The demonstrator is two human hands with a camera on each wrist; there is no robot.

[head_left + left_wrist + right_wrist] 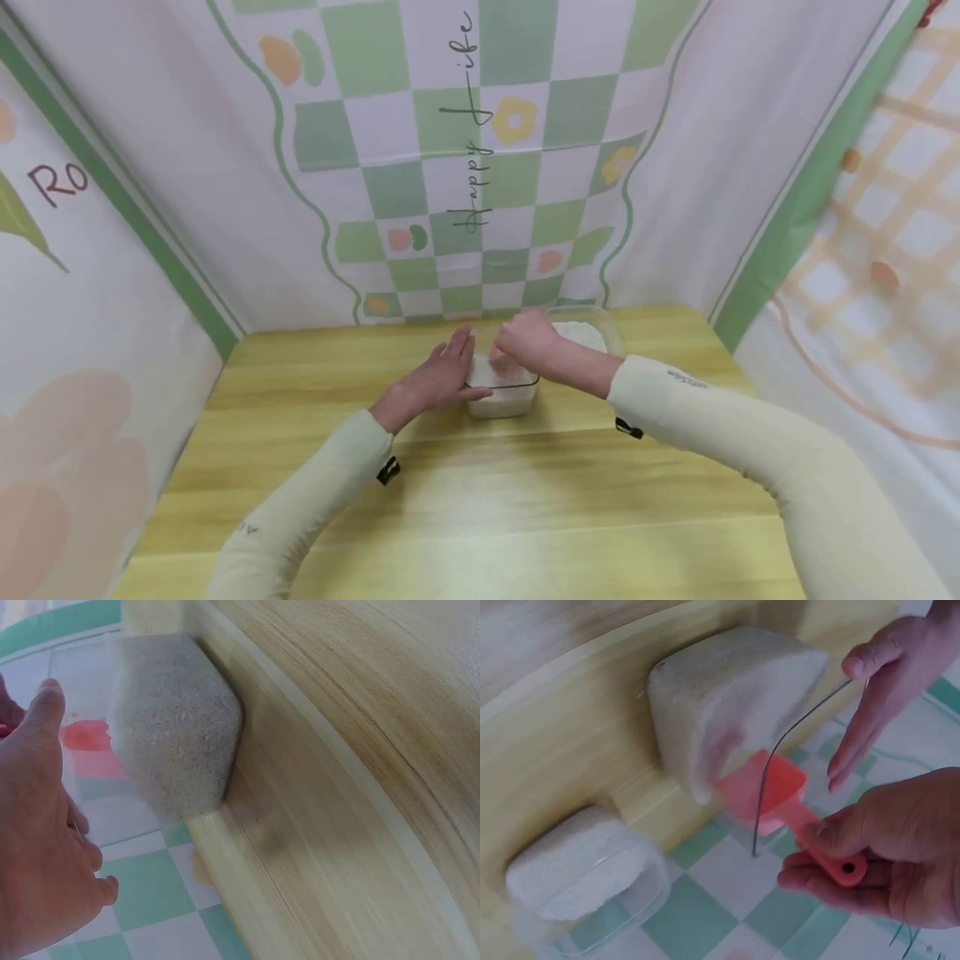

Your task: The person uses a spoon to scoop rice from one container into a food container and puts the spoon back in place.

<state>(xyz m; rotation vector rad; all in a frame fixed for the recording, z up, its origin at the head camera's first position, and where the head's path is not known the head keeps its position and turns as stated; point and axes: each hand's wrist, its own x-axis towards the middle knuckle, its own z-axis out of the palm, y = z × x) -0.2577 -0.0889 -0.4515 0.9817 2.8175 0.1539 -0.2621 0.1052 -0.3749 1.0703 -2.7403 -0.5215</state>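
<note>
A clear container point(501, 407), more than half full of rice point(180, 712), stands toward the back of the table. Along its left side lie the straight fingers of my left hand point(438, 377), with the thumb across the near corner at the rim. Over the container's opening, my right hand point(528, 342) pinches the handle of a pink scoop point(780, 791) between thumb and fingers. The scoop's bowl is inside the rim, close over the rice, and looks free of grains in the right wrist view.
Just right of it stands a second clear container point(660, 889) with white grains point(577, 874), partly behind my right hand in the head view. A checked cloth point(450, 192) hangs behind the wooden table point(480, 508). Patterned curtains close off both sides.
</note>
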